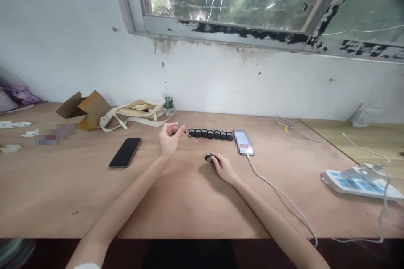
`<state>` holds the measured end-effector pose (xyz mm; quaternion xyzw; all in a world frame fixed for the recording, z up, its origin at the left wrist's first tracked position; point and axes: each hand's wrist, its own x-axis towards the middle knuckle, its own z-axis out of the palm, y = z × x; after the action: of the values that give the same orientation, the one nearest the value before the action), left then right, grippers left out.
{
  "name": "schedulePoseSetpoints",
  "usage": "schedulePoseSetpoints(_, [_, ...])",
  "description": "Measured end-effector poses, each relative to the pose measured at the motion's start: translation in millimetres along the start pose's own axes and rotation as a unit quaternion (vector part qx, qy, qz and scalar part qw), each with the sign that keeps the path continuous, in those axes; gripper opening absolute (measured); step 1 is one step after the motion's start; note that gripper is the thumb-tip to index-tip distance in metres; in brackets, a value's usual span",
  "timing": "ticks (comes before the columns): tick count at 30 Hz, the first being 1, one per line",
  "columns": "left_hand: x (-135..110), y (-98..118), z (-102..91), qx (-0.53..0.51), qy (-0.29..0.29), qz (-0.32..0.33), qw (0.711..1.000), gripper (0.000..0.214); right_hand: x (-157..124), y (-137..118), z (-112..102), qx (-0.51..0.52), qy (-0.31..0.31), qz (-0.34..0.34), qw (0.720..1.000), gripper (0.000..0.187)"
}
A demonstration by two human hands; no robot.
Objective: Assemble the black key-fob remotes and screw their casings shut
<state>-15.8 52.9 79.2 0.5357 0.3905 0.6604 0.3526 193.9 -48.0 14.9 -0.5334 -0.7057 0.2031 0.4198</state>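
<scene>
Pinched in the fingers of my left hand is a small screwdriver with a red part on its handle. Its thin shaft points right and slightly down, above the table. My right hand grips a small rounded black piece with a silvery band, close to the tabletop. Several similar black pieces stand side by side in a row beyond my hands. What exactly these pieces are is too small to make out. My two hands are apart, and the screwdriver does not touch the held piece.
A lit phone with a white cable lies right of the row. A dark phone lies left. Behind are a paper bag, a cream bag and a bottle. A power strip sits far right.
</scene>
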Motion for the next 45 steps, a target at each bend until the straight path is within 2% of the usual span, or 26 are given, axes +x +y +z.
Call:
schedulePoseSetpoints(3, [-1.1,-23.5,-22.9,-0.048,0.013,-0.111,0.993,0.045,4.2,3.6,-1.3,0.127,0.021,0.107,0.986,0.040])
schedulePoseSetpoints(6, [-11.3,-41.7,-41.1,-0.103,0.026,-0.175,0.979,0.048,6.9,7.2,-5.3,0.212,0.003,0.181,0.960,0.044])
schedulePoseSetpoints(10, [-20.1,-52.7,-54.7,-0.155,-0.001,-0.215,0.964,0.042,7.4,12.5,-4.2,0.190,0.013,0.195,0.962,0.047])
schedulePoseSetpoints(15, [-18.2,-60.8,-61.3,-0.255,-0.050,-0.301,0.918,0.029,23.8,15.7,22.6,0.178,0.107,0.180,0.961,0.037])
schedulePoseSetpoints(18, [-15.6,-64.2,-62.8,-0.274,-0.042,-0.304,0.912,0.024,37.8,13.2,37.9,0.217,0.099,0.186,0.953,0.038])
schedulePoseSetpoints(21, [-14.2,-65.8,-63.8,-0.283,-0.029,-0.306,0.909,0.022,42.5,12.0,40.0,0.277,0.075,0.184,0.940,0.043])
schedulePoseSetpoints(24, [-13.5,-66.5,-64.4,-0.287,-0.023,-0.309,0.907,0.021,39.9,14.5,32.4,0.420,0.068,0.203,0.882,0.043])
schedulePoseSetpoints(27, [-13.2,-67.5,-64.5,-0.288,-0.020,-0.308,0.906,0.019,38.6,17.2,25.3,0.509,0.069,0.223,0.829,0.031])
schedulePoseSetpoints(33, [-14.7,-67.8,-64.0,-0.278,-0.004,-0.310,0.909,0.022,40.8,13.9,18.9,0.562,0.077,0.242,0.787,0.023])
schedulePoseSetpoints(38, [-16.8,-65.6,-62.2,-0.257,-0.010,-0.310,0.915,0.021,39.2,12.6,13.3,0.592,0.062,0.309,0.742,0.022])
schedulePoseSetpoints(41, [-18.4,-65.5,-60.7,-0.222,-0.015,-0.316,0.922,0.026,38.4,12.2,13.2,0.596,0.050,0.302,0.742,0.030])
schedulePoseSetpoints(45, [-19.5,-64.5,-59.2,-0.152,-0.021,-0.319,0.935,0.038,36.8,10.1,17.3,0.560,0.036,0.268,0.783,0.037])
